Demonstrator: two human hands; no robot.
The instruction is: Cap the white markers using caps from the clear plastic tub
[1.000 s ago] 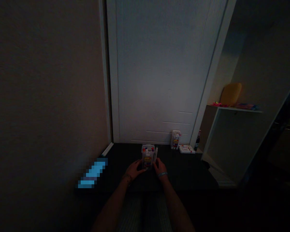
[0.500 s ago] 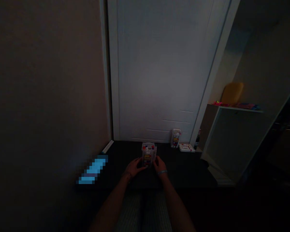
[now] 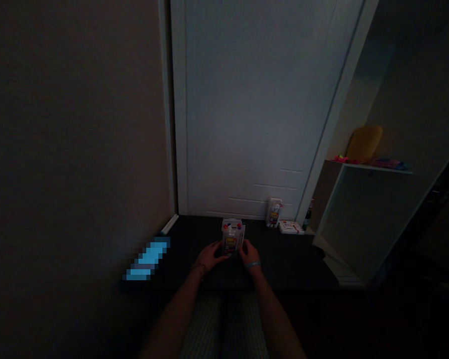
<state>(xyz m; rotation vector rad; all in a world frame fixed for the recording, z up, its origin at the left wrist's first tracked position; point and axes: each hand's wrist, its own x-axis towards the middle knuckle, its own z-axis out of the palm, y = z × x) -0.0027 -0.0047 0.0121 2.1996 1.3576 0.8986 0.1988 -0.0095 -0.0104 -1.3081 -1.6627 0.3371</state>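
Observation:
A clear plastic case (image 3: 232, 237) with a yellow and dark label and red and blue spots near its top stands upright on the dark table (image 3: 284, 264), in front of me. The view is dim, so its contents are hard to make out. On its left side, my left hand (image 3: 209, 256) grips the lower part with thumb and fingers. Against the lower right side, my right hand (image 3: 250, 254) closes with its fingertips on the case. A bracelet shows on each wrist.
At the table's back right stand a similar case (image 3: 274, 213), a flat white box (image 3: 291, 228) and a dark bottle (image 3: 307, 218). Along the left lie a white bar (image 3: 169, 225) and a pixelated bright blue patch (image 3: 148, 259). A white panel (image 3: 247, 109) rises behind.
The whole view has shifted slightly, so everything sits a little further right. Both hands keep their places on the case.

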